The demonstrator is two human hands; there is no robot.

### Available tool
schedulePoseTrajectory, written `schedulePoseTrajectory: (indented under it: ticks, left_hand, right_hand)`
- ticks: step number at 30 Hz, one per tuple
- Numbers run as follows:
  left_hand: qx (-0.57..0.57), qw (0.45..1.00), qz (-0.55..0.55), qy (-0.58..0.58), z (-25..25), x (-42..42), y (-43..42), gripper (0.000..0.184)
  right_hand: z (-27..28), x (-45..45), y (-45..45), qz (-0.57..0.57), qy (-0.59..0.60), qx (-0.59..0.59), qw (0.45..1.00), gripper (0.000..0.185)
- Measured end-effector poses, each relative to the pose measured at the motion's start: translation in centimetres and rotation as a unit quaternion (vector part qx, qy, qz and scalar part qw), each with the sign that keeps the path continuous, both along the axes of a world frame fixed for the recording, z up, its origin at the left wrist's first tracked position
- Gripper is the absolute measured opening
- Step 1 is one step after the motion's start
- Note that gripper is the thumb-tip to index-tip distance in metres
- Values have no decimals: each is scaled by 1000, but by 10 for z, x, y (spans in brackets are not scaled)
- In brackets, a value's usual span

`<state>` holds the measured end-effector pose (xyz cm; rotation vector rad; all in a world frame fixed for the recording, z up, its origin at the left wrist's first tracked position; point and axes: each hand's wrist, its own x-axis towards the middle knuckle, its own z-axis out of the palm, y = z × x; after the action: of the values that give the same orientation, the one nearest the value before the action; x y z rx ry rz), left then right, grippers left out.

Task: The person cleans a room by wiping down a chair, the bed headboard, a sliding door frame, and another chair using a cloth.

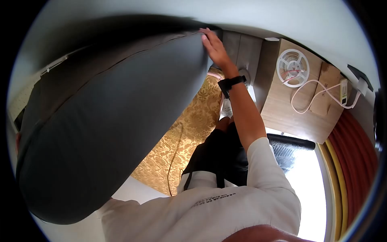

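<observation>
Head view: one large cushion [109, 109], grey, long, seamed along its upper edge, lay slantwise across the left half, its broad end near and left, its narrower end far and toward the middle.

Right hand [213, 46]: at the cushion's far end, fingers over the seamed edge, thumb against the grey face; the grip was closed on that edge, with the bulk of the cushion stretching left and nearer from it. Black watch [231, 82] on the wrist.

Left hand [18, 141]: a sliver only, at the cushion's left side, the rest hidden behind it; how far it was open could not be told.

Gold cloth [185, 141]: patterned, right of the cushion, with a thin dark cord [169, 169] across it.

Cabinet [298, 109]: wood-toned, far right. On top, one white reel [292, 67]; right of it, a piece of cardboard [325, 90] and a looped pale cable [295, 105], which crossed the cardboard.

Black roll [292, 142]: just nearer than the cabinet.

Red curtain [356, 161]: right edge, beside a yellow strip [338, 173].
</observation>
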<state>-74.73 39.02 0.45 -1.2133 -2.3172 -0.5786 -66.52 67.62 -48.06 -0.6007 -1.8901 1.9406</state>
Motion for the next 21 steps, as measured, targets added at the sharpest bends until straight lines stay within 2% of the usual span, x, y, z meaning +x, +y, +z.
schedulePoseTrajectory:
  ticks: [1,3,5,7,9,12,14,16,17,20,21]
  left_hand:
    - [11,1000,4,-6,-8,5,1,63]
    - [37,999,13,-18,-24,19,1,67]
    - [81,996,21,-33,-47,42,6,72]
    - [140,989,18,-55,-75,72,17,77]
    - [209,975,11,-77,-104,103,34,82]
    - [299,951,28,-75,-146,131,76,89]
    - [317,946,58,-38,-155,125,106,103]
    - [283,956,81,-23,-149,123,123,109]
    - [312,937,153,-42,-146,121,130,108]
    - [354,902,241,-49,-111,104,123,104]
    - [293,919,264,8,-90,93,110,99]
  right_hand:
    - [1,-5,0,-19,13,32,999,48]
    - [41,-14,-2,-2,111,54,992,49]
    - [107,-6,-8,10,175,100,979,75]
    - [177,3,-7,0,304,109,946,108]
    - [231,12,-9,6,339,128,932,131]
    - [268,7,-1,51,365,194,909,141]
    - [275,5,-5,61,349,208,912,146]
    - [273,6,-15,77,287,216,930,155]
    - [273,4,-23,89,293,220,926,155]
    - [291,-14,-47,22,324,212,922,156]
    - [305,-24,-57,11,331,203,922,154]
